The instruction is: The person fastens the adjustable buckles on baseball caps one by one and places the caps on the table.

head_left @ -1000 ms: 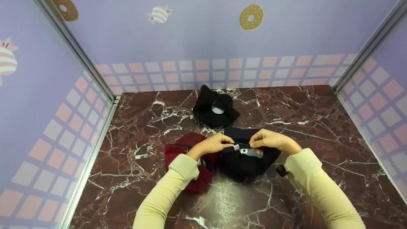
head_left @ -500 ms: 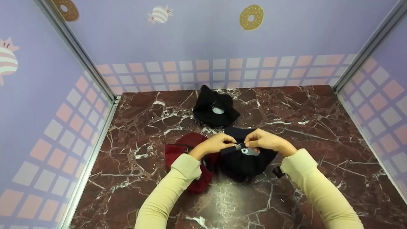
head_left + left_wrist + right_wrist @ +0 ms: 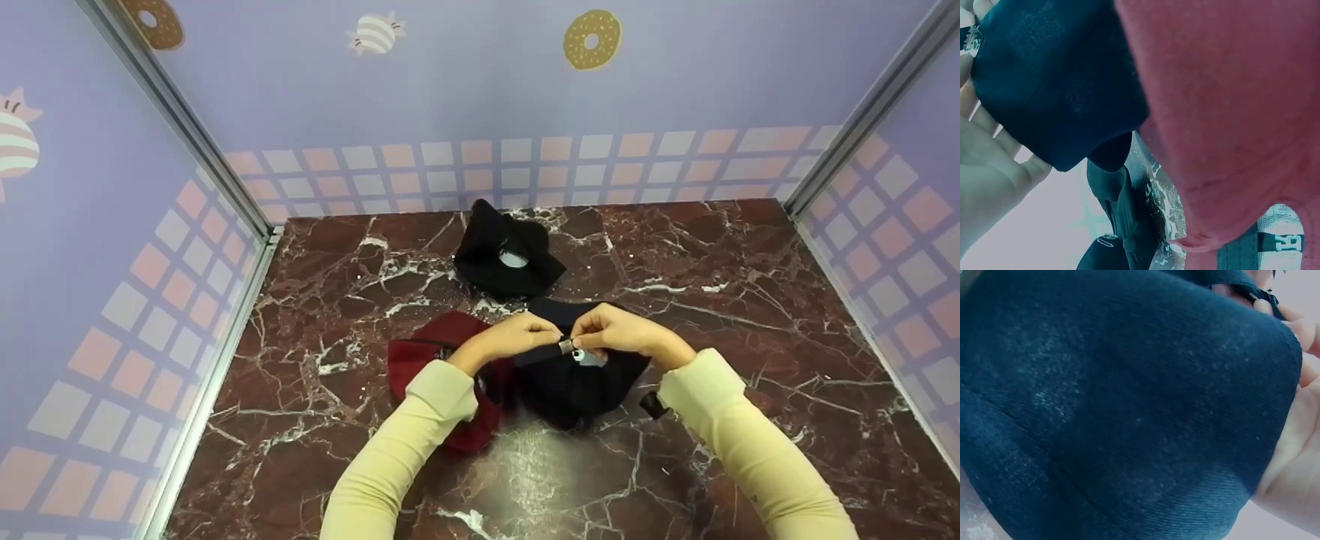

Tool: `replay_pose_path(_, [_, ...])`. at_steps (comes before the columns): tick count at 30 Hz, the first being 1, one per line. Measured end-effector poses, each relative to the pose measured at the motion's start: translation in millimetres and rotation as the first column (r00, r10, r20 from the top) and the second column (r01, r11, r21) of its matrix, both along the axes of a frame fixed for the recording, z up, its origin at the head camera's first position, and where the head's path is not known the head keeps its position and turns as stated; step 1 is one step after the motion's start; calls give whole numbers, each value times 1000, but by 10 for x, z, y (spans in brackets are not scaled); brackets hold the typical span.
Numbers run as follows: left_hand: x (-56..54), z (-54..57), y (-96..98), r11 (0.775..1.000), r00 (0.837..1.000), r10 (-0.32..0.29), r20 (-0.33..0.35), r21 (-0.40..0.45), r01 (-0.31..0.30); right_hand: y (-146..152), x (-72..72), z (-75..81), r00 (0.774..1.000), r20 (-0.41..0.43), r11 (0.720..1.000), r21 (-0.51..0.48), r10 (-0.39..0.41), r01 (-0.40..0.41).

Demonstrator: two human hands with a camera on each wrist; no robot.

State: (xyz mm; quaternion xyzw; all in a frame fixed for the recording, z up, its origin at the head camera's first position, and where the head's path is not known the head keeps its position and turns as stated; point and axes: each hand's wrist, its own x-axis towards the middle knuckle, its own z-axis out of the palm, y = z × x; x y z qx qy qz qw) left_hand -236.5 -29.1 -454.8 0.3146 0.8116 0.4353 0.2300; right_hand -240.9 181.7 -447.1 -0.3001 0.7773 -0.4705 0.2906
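- Obscured: the fingertips of both the left hand (image 3: pixel 521 335) and the right hand (image 3: pixel 619 330) partly overlap the navy cap's strap (image 3: pixel 544 352), so I cannot make out how its ends join.
- Cut off: in my left wrist view, the metal buckle (image 3: pixel 972 40) runs against the frame edge at ten o'clock; in the right wrist view, cloth fills most of the frame and hides much of the work.
- Grip, left: fingers and thumb pinching the strap just beside the buckle.
- Grip, right: thumb and fingers pinching the strap at the buckle's other side.
- Navy cap (image 3: pixel 574 394): on the table (image 3: pixel 570 487), its crown at six o'clock from both grips.
- Red cap (image 3: pixel 420 367): at nine o'clock from the navy cap, partly covered by the left sleeve (image 3: pixel 439 397).
- Black cap (image 3: pixel 487 262): at eleven o'clock, near the navy one, its folds hard to read.
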Motion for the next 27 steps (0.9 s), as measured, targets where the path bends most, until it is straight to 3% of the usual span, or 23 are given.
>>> replay_pose_path(2, [-45,-85,5,1000,999,11,42,16,-11,5,-2,6,1000,10,1000,0,4,-4])
replay_pose_path(4, [-46,-85,9,1000,999,5,51,10,-5,15,-9,9,1000,25,1000,-5,8,-8])
replay_pose_path(9, [-32,-63,39,997,999,-42,11,-57,42,38,-17,40,998,58,999,27,22,-24])
replay_pose_path(13, [-25,-68,61,994,999,-44,-9,-96,43,24,1,63,997,31,983,162,77,-81])
replay_pose_path(17, [-34,-74,82,993,998,-59,-36,-102,55,-16,23,80,989,-52,941,320,137,-113])
replay_pose_path(19, [-37,-81,94,993,997,-70,-42,-97,66,-34,29,82,987,-47,926,357,151,-124])
replay_pose_path(23, [-36,-98,114,992,995,-83,-55,-104,77,-57,29,56,984,46,927,331,171,-176])
replay_pose_path(27, [-26,-101,120,990,994,-82,-68,-121,73,-50,10,-8,978,77,942,266,192,-206])
